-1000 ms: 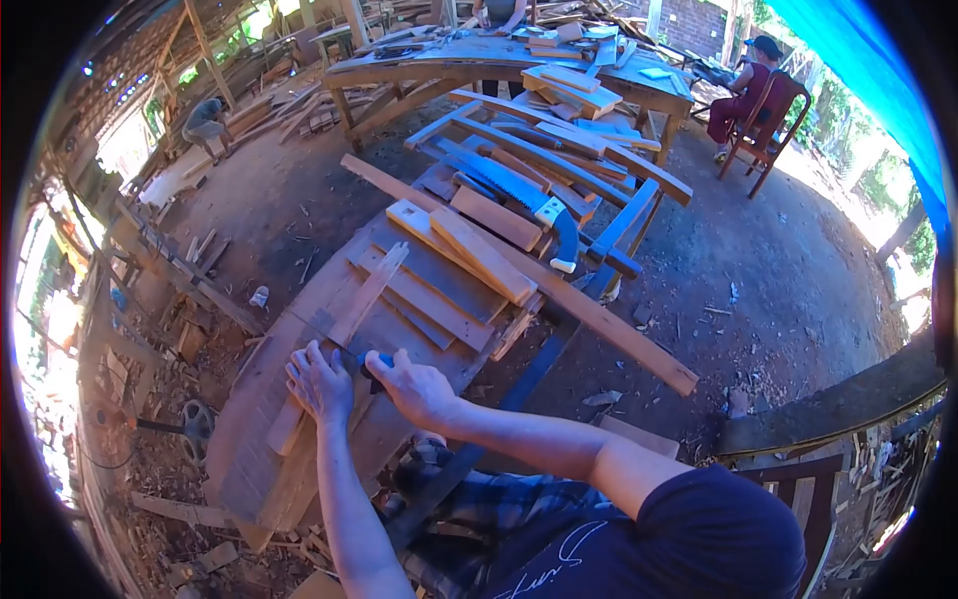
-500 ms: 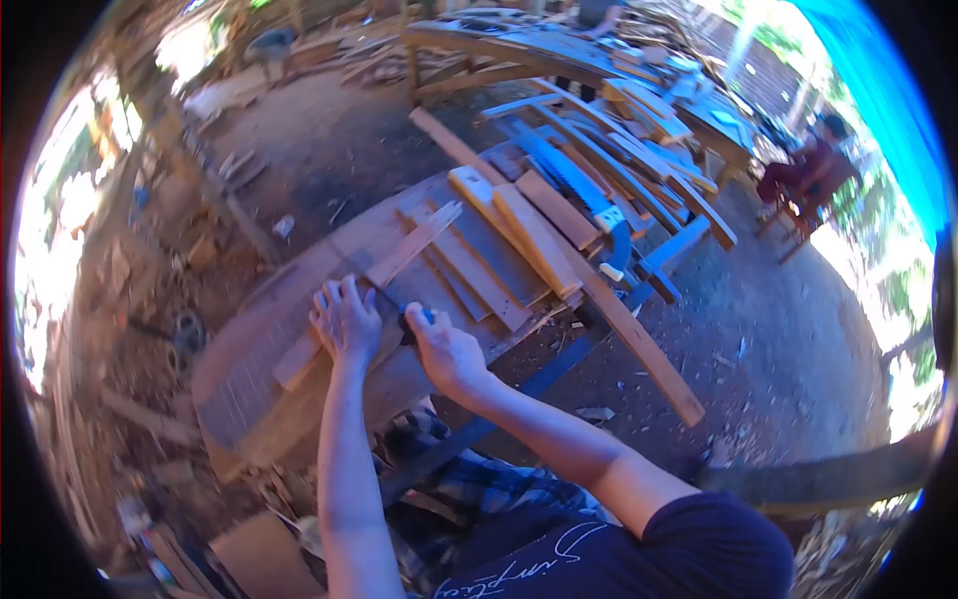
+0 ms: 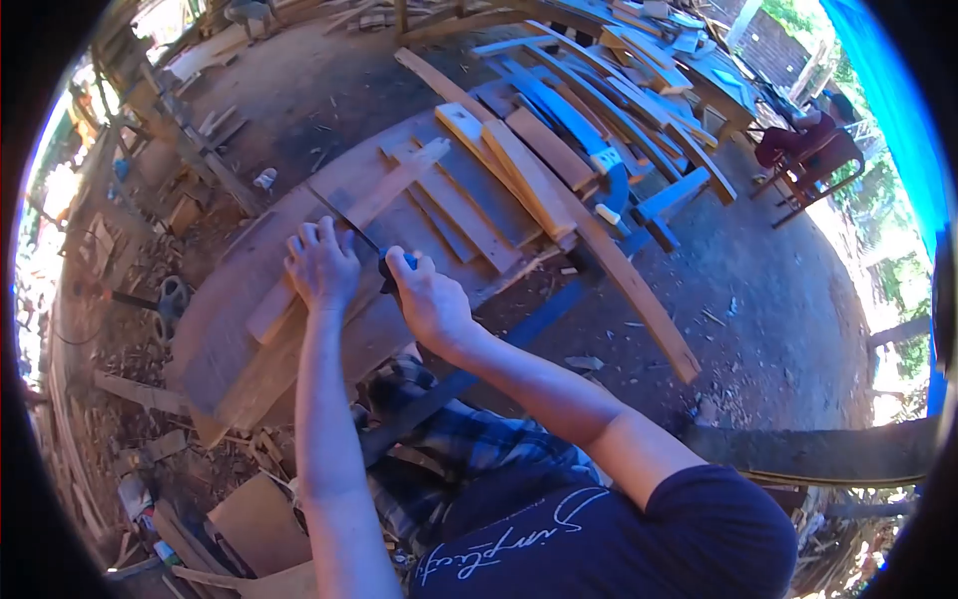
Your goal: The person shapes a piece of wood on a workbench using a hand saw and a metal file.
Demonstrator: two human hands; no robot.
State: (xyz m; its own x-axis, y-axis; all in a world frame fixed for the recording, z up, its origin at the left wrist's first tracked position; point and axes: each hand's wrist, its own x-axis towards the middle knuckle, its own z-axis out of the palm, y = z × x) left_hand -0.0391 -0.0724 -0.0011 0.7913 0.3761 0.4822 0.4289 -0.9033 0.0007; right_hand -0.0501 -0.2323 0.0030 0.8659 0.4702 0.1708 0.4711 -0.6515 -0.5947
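Note:
My left hand [image 3: 321, 266] presses flat on a long pale wooden strip [image 3: 384, 193] that lies across a wide plank bench [image 3: 225, 319]. My right hand [image 3: 427, 299] grips the blue handle of a saw [image 3: 391, 272], whose thin dark blade [image 3: 334, 214] runs along the strip just beyond my left fingers. Both hands sit side by side near the bench's near edge.
Several boards [image 3: 519, 180] and blue-painted slats [image 3: 574, 120] are stacked at the bench's far end, with a long plank [image 3: 619, 280] slanting off to the right. A person sits on a chair [image 3: 813, 150] at the upper right. Offcuts and scrap litter the dirt floor at the left.
My view has tilted down and to the left, so the bench sits higher in frame. Both hands keep their hold on the strip and saw, shifted slightly along the strip.

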